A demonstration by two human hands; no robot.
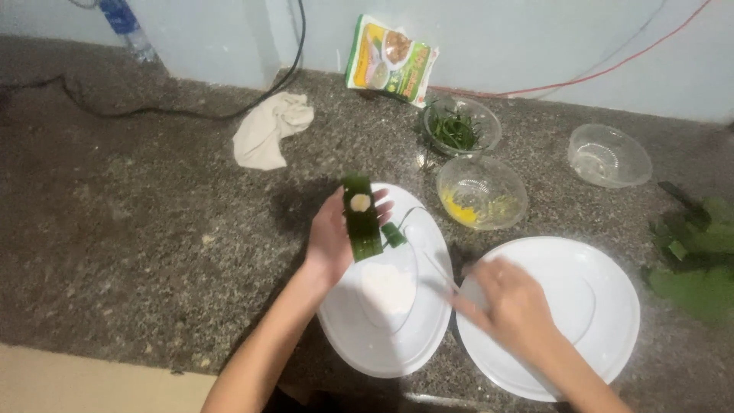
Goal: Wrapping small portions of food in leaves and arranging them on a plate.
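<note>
My left hand holds a dark green leaf strip flat across its palm, above the far edge of a white oval plate. A small round yellowish dab of filling sits near the strip's far end. A mound of white dough or flour lies on the oval plate. My right hand is blurred, low over the left edge of a round white plate; a thin utensil handle runs from it toward the oval plate. Whether the fingers grip it is unclear.
Behind the plates stand a clear bowl with yellow filling, a clear bowl of green strips and an empty clear bowl. Green leaves lie at the right. A white cloth, a food packet and cables lie by the wall.
</note>
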